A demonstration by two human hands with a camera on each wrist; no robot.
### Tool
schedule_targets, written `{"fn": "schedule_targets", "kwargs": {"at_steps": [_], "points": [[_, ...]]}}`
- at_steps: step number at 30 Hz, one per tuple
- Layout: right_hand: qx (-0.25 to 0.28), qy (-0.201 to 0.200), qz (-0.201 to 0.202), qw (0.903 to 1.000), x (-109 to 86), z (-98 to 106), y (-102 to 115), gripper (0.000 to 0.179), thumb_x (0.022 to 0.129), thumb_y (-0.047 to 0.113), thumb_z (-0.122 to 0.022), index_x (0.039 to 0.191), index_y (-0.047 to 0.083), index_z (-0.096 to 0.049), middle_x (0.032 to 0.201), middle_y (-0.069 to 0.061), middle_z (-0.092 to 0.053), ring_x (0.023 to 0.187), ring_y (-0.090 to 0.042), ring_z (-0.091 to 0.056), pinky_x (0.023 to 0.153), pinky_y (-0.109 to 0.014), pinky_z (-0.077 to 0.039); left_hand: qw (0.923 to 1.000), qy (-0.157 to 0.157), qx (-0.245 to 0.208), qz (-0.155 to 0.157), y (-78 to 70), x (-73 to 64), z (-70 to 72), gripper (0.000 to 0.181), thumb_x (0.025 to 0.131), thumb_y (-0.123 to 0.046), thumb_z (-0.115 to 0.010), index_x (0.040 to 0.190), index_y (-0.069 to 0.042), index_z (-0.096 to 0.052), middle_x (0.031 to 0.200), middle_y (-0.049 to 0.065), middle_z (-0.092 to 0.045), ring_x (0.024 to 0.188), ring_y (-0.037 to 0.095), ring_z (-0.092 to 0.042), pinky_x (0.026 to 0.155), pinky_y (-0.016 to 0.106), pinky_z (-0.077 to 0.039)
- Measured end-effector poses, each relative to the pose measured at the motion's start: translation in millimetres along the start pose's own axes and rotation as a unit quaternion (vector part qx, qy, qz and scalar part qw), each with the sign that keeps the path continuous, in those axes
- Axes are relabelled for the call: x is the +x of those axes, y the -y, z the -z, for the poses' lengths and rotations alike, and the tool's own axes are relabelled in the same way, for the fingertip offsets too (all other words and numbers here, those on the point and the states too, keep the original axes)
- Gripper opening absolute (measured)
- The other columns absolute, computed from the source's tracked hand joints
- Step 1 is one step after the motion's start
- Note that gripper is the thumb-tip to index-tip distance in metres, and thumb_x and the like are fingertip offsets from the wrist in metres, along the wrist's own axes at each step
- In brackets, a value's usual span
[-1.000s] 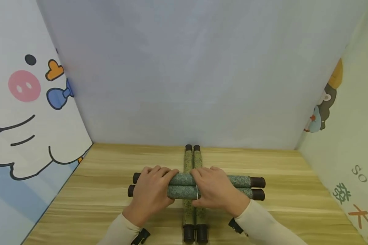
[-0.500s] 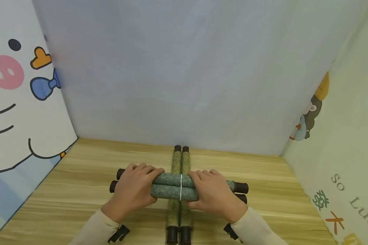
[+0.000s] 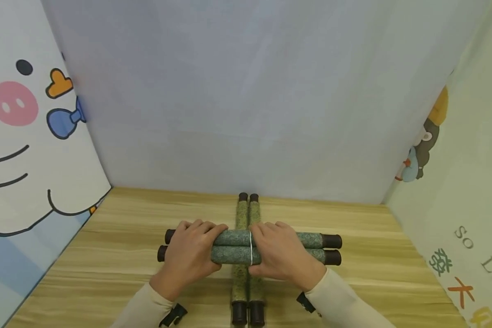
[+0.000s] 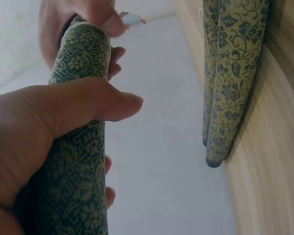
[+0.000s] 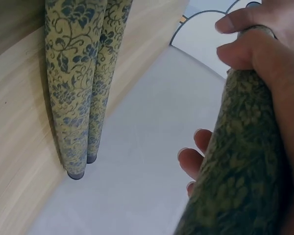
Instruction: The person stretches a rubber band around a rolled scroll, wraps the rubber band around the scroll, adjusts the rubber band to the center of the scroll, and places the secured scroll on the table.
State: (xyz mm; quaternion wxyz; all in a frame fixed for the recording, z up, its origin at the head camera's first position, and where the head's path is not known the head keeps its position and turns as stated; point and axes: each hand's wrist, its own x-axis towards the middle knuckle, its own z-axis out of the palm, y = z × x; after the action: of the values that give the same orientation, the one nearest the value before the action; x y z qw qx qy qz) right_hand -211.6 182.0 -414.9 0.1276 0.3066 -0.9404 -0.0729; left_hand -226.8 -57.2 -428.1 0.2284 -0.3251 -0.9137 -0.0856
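Observation:
A dark green brocade double-roll scroll (image 3: 230, 254) with dark end knobs is held crosswise in the head view, a white band around its middle. My left hand (image 3: 192, 250) grips it left of the band. Against the band on the other side, my right hand (image 3: 282, 253) grips it too. Below, a yellow-green patterned double-roll scroll (image 3: 241, 282) lies lengthwise on the table, partly hidden. Both wrist views show the green scroll (image 4: 81, 161) raised above the table, apart from the yellow-green scroll (image 5: 71, 93). Thumbs lie on the near side, with fingertips showing round the far side.
The wood-grain table (image 3: 147, 205) ends at a plain pale wall sheet (image 3: 246, 100). A cartoon-printed panel (image 3: 33, 136) stands at the left and a pale printed panel (image 3: 455, 191) at the right. The far knobs of the yellow-green scroll lie close to the back wall.
The head view has swung slightly and partly back. The green scroll tilted a little half a second ago and is nearly level now. Both hands have kept their hold; the yellow-green scroll stays put.

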Motion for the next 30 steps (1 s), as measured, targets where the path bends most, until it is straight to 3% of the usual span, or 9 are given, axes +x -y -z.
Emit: {"fn": "schedule_targets", "kwargs": {"at_steps": [12, 22, 26, 30], "points": [[0.022, 0.01, -0.012, 0.9996, 6.3, -3, 5, 0.093, 0.074, 0.07, -0.078, 0.14, 0.008, -0.056, 0.129, -0.007, -0.065, 0.114, -0.024, -0.063, 0.094, -0.044, -0.051, 0.9999, -0.009, 0.012, -0.003, 6.1, -1.7, -0.3, 0.085, 0.048, -0.042, -0.101, 0.124, -0.018, -0.071, 0.106, 0.001, -0.071, 0.091, 0.021, -0.066, 0.08, 0.047, -0.05], [0.028, -0.008, -0.036, 0.9989, -23.2, 6, -18, 0.096, 0.074, 0.067, -0.079, 0.146, 0.008, -0.053, 0.128, -0.007, -0.065, 0.116, -0.028, -0.061, 0.1, -0.051, -0.045, 0.9999, 0.014, 0.003, 0.002, 15.3, -3.0, 1.0, 0.089, 0.05, -0.043, -0.1, 0.13, -0.02, -0.068, 0.11, 0.0, -0.071, 0.096, 0.022, -0.066, 0.083, 0.048, -0.05], [0.046, -0.012, -0.037, 0.9982, -24.1, 4, -18, 0.091, 0.074, 0.063, -0.082, 0.143, 0.008, -0.056, 0.127, -0.009, -0.067, 0.116, -0.03, -0.062, 0.097, -0.052, -0.047, 0.9997, 0.021, 0.014, -0.005, 17.4, -4.0, 3.1, 0.09, 0.051, -0.044, -0.1, 0.131, -0.02, -0.067, 0.11, 0.0, -0.07, 0.096, 0.022, -0.065, 0.083, 0.047, -0.049], [0.084, -0.007, -0.044, 0.9954, -21.3, -1, -16, 0.088, 0.076, 0.058, -0.083, 0.141, 0.006, -0.057, 0.129, -0.012, -0.065, 0.118, -0.032, -0.061, 0.096, -0.054, -0.049, 0.9978, 0.052, 0.042, -0.005, 16.4, -4.0, 6.7, 0.09, 0.055, -0.047, -0.099, 0.133, -0.019, -0.064, 0.113, 0.001, -0.068, 0.099, 0.023, -0.064, 0.085, 0.048, -0.049]]}}
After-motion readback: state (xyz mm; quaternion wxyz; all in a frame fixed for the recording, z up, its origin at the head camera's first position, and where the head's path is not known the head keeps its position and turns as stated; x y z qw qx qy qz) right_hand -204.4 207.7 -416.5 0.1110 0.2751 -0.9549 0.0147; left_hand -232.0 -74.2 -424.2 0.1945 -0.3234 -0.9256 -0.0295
